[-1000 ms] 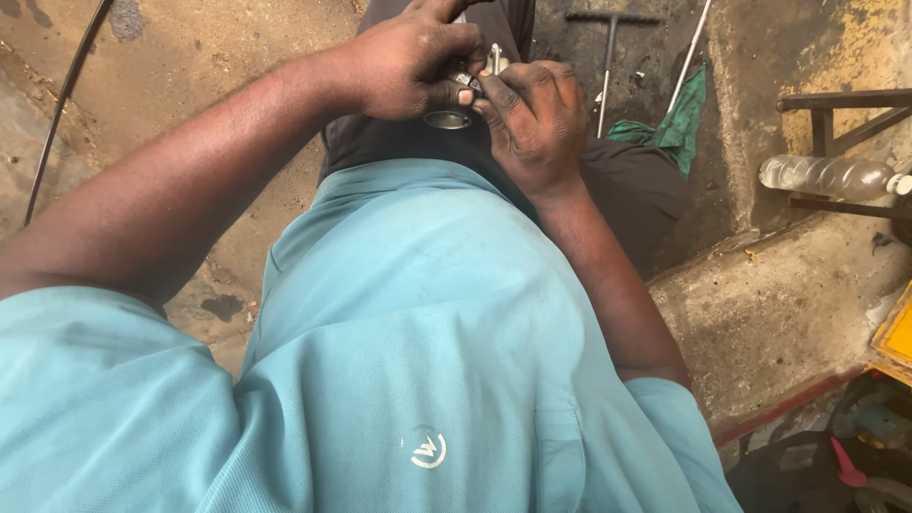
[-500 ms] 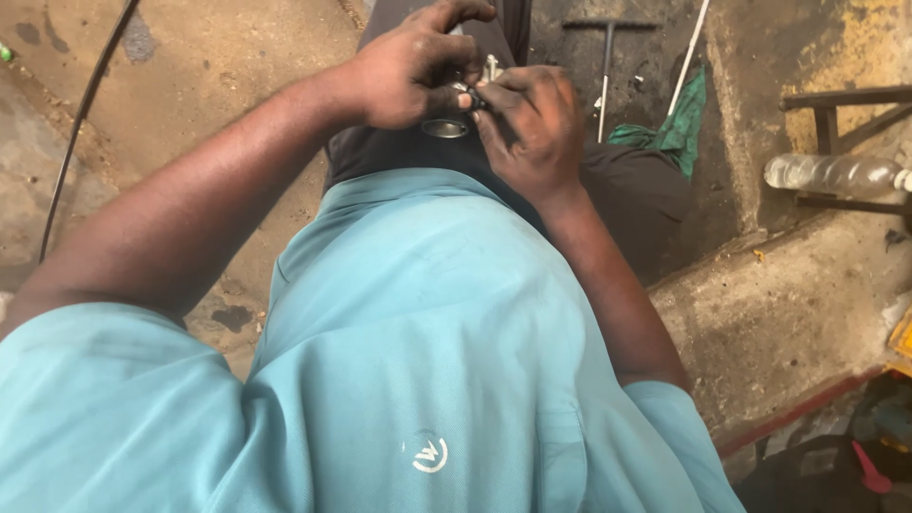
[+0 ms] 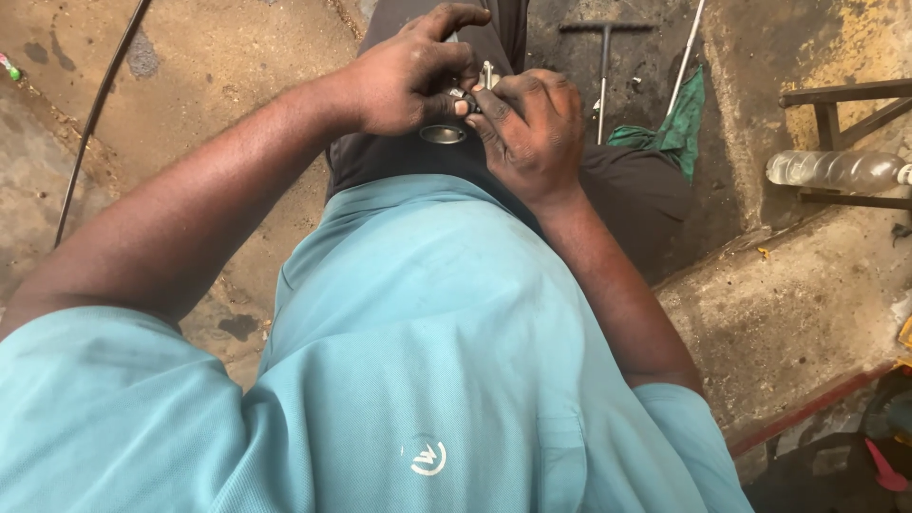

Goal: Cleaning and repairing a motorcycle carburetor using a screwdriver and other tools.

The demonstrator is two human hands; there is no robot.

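One small metal part (image 3: 445, 133) is pinched between the curled fingers of the left hand (image 3: 404, 81) and right hand (image 3: 532, 128); one plastic bottle (image 3: 836, 171) is seen nearby

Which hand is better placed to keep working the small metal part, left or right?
Right, probably. The left hand wraps over the small metal part and seems to steady it, while the right hand has its fingertips pinched at the part's top, free for fine work.

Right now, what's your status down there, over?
Left hand and right hand both gripping small metal part over lap. T-handle tool, green rag lie beyond. Nothing blocking.
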